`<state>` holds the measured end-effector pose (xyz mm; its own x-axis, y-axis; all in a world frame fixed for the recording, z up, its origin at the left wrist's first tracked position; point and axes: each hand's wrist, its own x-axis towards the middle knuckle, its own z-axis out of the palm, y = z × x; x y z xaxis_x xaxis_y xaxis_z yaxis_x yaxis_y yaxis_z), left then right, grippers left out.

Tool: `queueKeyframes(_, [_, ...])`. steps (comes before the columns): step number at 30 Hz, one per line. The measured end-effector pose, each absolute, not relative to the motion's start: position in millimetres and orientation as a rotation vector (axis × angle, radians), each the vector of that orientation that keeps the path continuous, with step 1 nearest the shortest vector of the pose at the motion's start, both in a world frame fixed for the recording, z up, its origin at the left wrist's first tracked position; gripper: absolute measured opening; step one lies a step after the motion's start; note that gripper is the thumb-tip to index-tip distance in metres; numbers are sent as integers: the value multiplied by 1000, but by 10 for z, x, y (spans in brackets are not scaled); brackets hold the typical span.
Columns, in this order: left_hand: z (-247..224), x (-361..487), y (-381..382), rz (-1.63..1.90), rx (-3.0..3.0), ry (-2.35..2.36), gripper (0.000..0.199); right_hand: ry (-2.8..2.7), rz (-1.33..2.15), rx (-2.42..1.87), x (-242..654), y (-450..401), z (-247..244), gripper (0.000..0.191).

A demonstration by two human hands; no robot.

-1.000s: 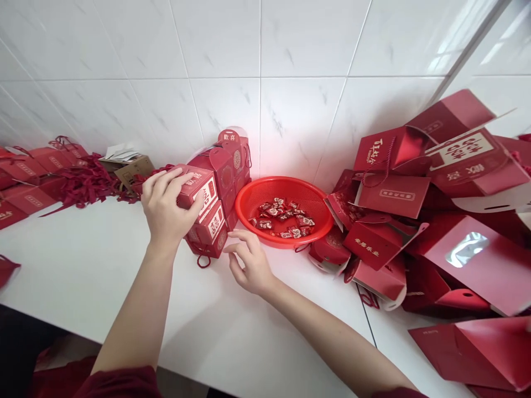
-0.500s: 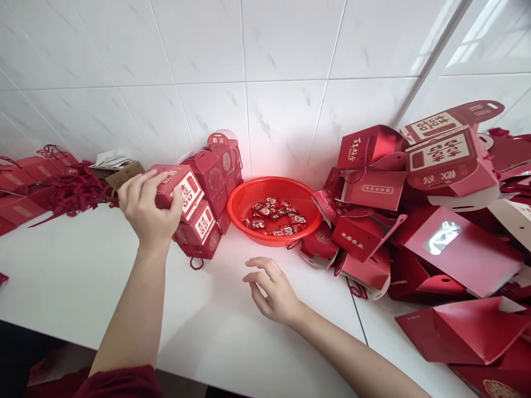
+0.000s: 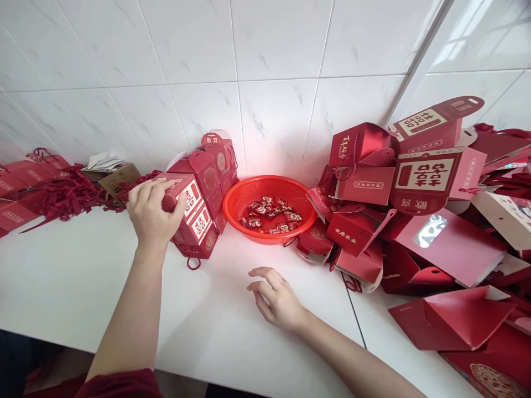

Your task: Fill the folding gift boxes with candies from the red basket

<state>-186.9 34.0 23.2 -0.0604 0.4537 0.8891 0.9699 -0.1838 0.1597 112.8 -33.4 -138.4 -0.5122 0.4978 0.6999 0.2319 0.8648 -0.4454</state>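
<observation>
My left hand [image 3: 152, 213] grips a red candy box [image 3: 188, 196] with a white double-happiness panel, fingers over its top and thumb near its front. That box rests on a similar red box [image 3: 201, 232], their front panels lined up. Behind them more closed red boxes [image 3: 209, 171] are stacked against the wall. My right hand [image 3: 279, 298] hovers above the white table, fingers apart and slightly curled, holding nothing. Beyond it stands a red plastic basket [image 3: 269, 239] with several wrapped candies [image 3: 271, 210] inside.
A heap of opened red boxes [image 3: 452, 243] spreads over the right side. At far left are more red boxes [image 3: 31, 174], dark red ribbons [image 3: 70, 196] and a cardboard piece [image 3: 118, 179] under white papers. The tiled wall [image 3: 274, 121] bounds the white table [image 3: 224, 337].
My left hand has set the upper box down squarely on the lower one. A box in the right heap has slipped and tilted forward. The right hand stays empty, and the view has shifted slightly.
</observation>
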Motion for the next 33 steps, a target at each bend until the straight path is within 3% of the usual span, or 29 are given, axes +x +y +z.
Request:
queueKeyframes(9, [344, -1718, 173, -1109, -1639, -1578, 61, -2100, 355, -577, 1212, -357, -1374, 30])
queueKeyframes(14, [511, -1549, 77, -1070, -1564, -1372, 67, -2116, 363, -596, 1321, -269, -1336, 29])
queueKeyframes(20, [489, -1049, 122, -1208, -1618, -1020, 47, -1953, 386, -564, 1509, -283, -716, 26])
queueKeyframes(24, [301, -636, 264, -1233, -1995, -1113, 26, -1762, 267, -414, 1728, -381, -85, 31])
queueKeyframes(29, [-68, -235, 463, -688, -2773, -1362, 32, -1490, 64, -559, 2135, -289, 310, 22])
queueKeyframes(33, [-419, -105, 602, -409, -2886, -1501, 43, -1342, 28, -827, 2504, -83, 389, 15])
